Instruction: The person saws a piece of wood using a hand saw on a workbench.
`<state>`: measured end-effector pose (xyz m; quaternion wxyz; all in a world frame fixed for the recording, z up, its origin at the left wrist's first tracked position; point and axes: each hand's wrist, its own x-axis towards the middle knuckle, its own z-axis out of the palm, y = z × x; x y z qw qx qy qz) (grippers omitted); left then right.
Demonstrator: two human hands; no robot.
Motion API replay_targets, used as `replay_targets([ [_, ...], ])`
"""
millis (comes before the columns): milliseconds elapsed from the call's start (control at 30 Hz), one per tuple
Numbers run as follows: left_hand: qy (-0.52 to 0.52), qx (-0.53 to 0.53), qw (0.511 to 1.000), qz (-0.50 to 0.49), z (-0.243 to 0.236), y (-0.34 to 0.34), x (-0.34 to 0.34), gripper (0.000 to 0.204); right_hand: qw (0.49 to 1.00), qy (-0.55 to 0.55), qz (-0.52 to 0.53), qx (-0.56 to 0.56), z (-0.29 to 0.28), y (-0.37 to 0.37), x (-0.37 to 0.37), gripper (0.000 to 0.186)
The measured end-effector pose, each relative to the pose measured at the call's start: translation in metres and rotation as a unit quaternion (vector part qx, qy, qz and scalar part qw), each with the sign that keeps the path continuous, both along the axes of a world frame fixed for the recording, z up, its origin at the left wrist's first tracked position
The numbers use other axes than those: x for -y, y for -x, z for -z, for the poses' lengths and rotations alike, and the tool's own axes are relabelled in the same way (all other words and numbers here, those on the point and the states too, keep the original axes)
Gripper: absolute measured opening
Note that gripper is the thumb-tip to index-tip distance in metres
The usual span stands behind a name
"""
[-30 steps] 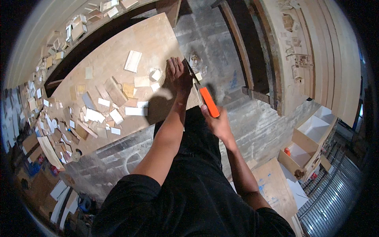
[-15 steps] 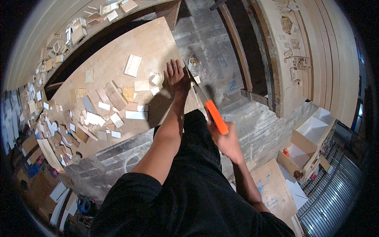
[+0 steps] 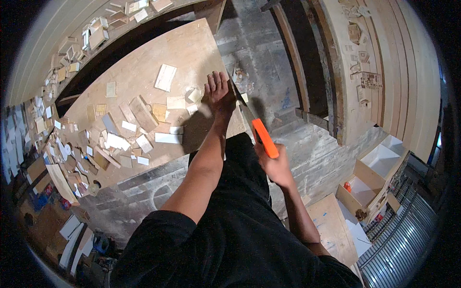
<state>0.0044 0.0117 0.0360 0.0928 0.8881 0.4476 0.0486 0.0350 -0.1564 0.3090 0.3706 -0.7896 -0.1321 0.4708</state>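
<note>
Along the right edge of the plywood table (image 3: 129, 57), my left hand (image 3: 218, 96) rests with spread, slightly bent fingers; whatever lies directly under the palm is hidden. The long, dark blade of a handsaw (image 3: 245, 108) runs just right of those fingers, at the edge. My right hand (image 3: 273, 165) is closed on the saw's bright orange handle (image 3: 264, 137), low and to the right. A small pale piece (image 3: 244, 97) shows beside the blade. Left of my left hand lie several wood offcuts (image 3: 141, 113) and white pieces (image 3: 168, 138).
A wooden shelf (image 3: 96, 33) with small blocks runs along the upper left. At right stands a timber bench (image 3: 389, 81), with open wooden boxes (image 3: 360, 189) and corrugated metal sheeting (image 3: 403, 240) below. Grey concrete floor (image 3: 254, 53) shows beyond the table edge.
My right hand and the saw moved down and back toward me, then shifted slightly up again in the last half second. My left hand stays at the table edge.
</note>
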Motion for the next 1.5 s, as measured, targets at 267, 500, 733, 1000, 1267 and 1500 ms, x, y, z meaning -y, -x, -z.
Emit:
replay_targets([
  [267, 0.006, 0.002, 1.000, 0.001, -0.001, -0.002, -0.001, 0.065, 0.998, 0.058, 0.034, 0.017, 0.072, -0.017, -0.055, 0.046],
  [500, -0.025, -0.107, 0.993, 0.034, -0.014, 0.005, 0.001, 0.083, 0.998, 0.057, 0.008, 0.019, 0.010, 0.013, 0.007, 0.041],
  [733, 0.008, 0.027, 0.999, -0.020, 0.004, -0.003, 0.007, 0.063, 0.958, -0.056, 0.034, 0.278, 0.102, 0.017, -0.042, 0.039],
  [1000, -0.078, -0.053, 0.995, 0.025, 0.007, 0.003, -0.002, 0.076, 0.998, 0.048, -0.011, 0.025, -0.005, 0.015, 0.016, 0.042],
  [1267, 0.003, 0.076, 0.997, -0.007, 0.009, -0.001, 0.003, 0.068, 0.997, 0.047, 0.010, 0.058, 0.050, -0.012, -0.056, 0.043],
  [1500, 0.051, 0.109, 0.993, 0.021, 0.006, 0.000, 0.012, 0.067, 0.993, -0.004, 0.111, -0.027, 0.078, 0.008, -0.016, 0.043],
])
